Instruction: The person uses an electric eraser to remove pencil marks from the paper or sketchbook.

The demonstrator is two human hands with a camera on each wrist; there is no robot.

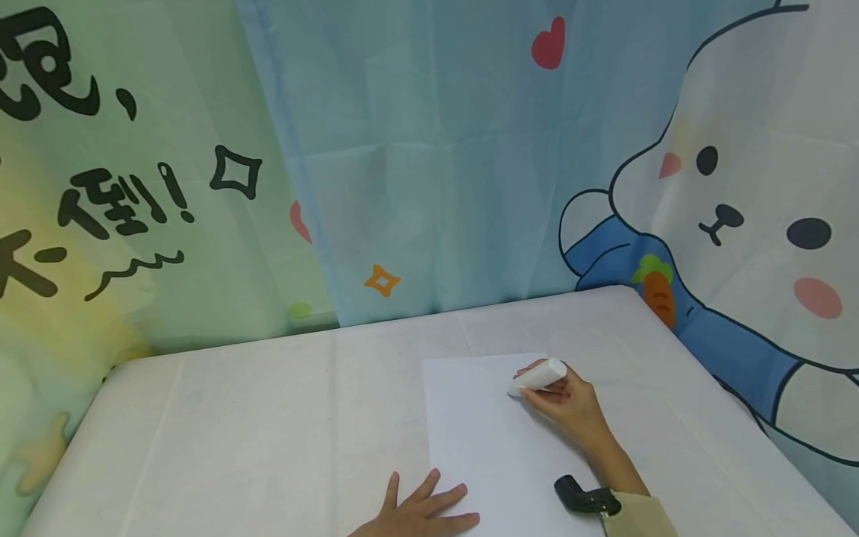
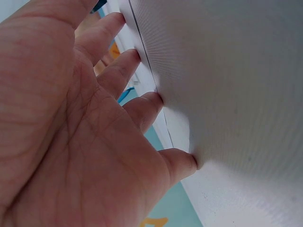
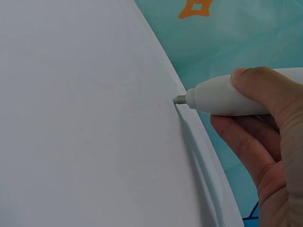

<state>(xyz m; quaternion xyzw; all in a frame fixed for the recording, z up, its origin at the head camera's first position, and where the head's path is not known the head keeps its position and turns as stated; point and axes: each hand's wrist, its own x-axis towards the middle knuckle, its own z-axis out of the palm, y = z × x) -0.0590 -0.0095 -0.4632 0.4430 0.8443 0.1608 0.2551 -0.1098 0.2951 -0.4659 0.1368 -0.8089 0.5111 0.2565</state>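
- Right hand point(image 1: 577, 410), lower right: is gripping pen point(image 1: 545, 374) against paper point(image 1: 483, 432).
- Left hand point(image 1: 417, 517), bottom centre: is resting empty, fully spread, across paper's edge.

Passage at left
The table point(image 1: 235, 432) left of the paper point(image 1: 470, 425) offers room; the right hand point(image 1: 573, 404) and pen point(image 1: 545, 374) obstruct the sheet's right, the left hand point(image 1: 419, 516) its near left.

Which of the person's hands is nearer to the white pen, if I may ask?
Right. The right hand grips the white pen by its barrel; the left hand is apart from it, its fingers spread across the left edge of the paper sheet.
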